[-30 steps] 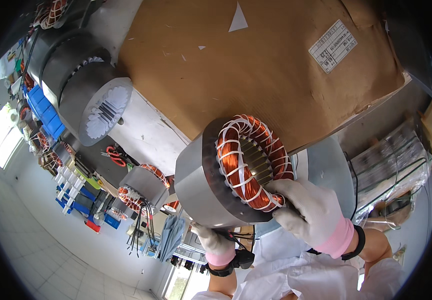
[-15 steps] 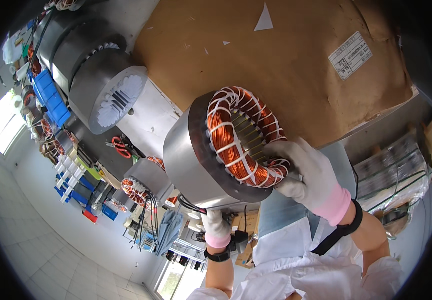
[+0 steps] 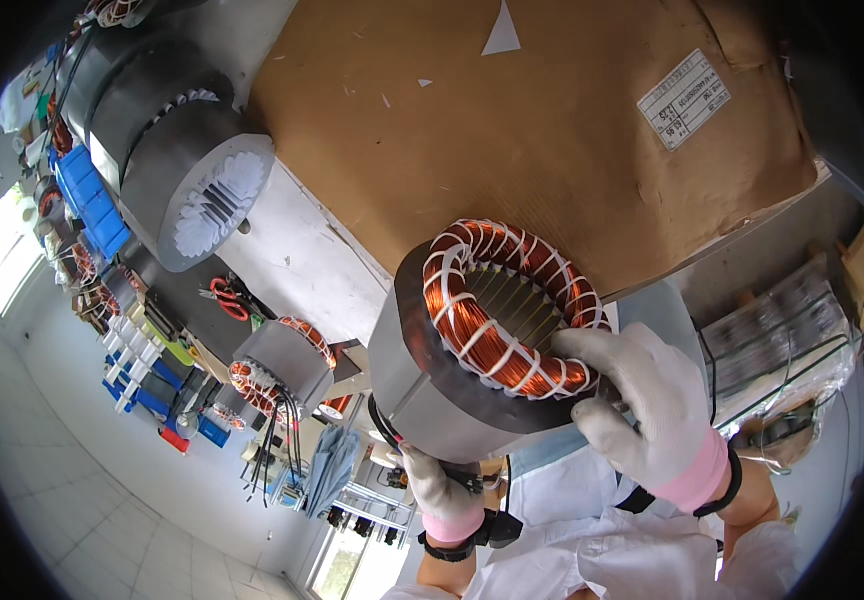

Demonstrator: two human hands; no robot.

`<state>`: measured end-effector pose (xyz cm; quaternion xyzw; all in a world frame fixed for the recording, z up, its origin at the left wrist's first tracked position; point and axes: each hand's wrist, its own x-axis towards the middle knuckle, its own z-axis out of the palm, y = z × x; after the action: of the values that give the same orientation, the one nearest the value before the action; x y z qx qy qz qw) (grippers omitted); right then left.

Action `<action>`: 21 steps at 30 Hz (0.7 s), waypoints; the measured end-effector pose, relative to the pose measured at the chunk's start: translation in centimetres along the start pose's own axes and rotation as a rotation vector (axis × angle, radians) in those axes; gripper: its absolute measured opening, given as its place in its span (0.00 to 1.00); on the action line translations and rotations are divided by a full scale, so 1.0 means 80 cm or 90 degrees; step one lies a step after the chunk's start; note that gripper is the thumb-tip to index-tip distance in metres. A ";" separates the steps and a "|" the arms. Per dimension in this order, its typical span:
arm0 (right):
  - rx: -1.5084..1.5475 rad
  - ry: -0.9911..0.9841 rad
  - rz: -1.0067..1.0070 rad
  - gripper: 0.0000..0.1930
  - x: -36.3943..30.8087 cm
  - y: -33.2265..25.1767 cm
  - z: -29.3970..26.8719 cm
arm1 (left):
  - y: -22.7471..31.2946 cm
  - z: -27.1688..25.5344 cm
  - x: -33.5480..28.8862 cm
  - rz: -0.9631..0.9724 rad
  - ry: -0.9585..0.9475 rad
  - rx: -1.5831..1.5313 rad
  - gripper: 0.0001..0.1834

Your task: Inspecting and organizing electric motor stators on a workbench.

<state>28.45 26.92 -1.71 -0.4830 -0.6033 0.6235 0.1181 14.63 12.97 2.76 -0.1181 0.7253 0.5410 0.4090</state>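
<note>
A large motor stator (image 3: 407, 365), with a smooth grey steel core, is held tilted above the near edge of the bench. Its copper winding (image 3: 457, 320), laced with white cord, faces up and to the right, and slot lines show inside the bore. My right hand (image 3: 657, 400), in a white glove with a pink cuff, grips the winding's near right side, fingers over the rim toward the bore and thumb outside. Below the core, my gloved left hand (image 3: 437, 490) holds its lower edge beside some black leads (image 3: 382, 420). That hand's fingertips are partly hidden under the stator.
Brown cardboard (image 3: 512, 130) with paper scraps covers the bench. At left stand a large steel core (image 3: 177, 180) with white slot liners and a smaller wound stator (image 3: 287, 355). Red-handled scissors (image 3: 227, 298) lie between them. A plastic-wrapped stack (image 3: 782, 340) stands at right.
Both hands have brought the stator nearer to my body and slightly right, tilting it. The right hand remains on the winding, with its thumb farther from the coil. The view has shifted a little.
</note>
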 end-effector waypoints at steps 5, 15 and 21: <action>0.033 -0.011 -0.022 0.19 0.005 0.022 0.001 | 0.014 0.010 0.009 0.004 0.034 0.085 0.21; -0.020 0.045 0.042 0.15 0.032 0.046 -0.011 | 0.023 -0.008 0.042 -0.036 -0.215 -0.344 0.48; -0.019 0.118 0.061 0.09 0.046 0.063 -0.006 | 0.027 -0.008 0.069 0.129 -0.119 0.005 0.33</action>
<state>29.11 28.71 -7.66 -0.5686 -0.5753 0.5720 0.1359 9.49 14.75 0.30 0.0081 0.6944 0.5850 0.4188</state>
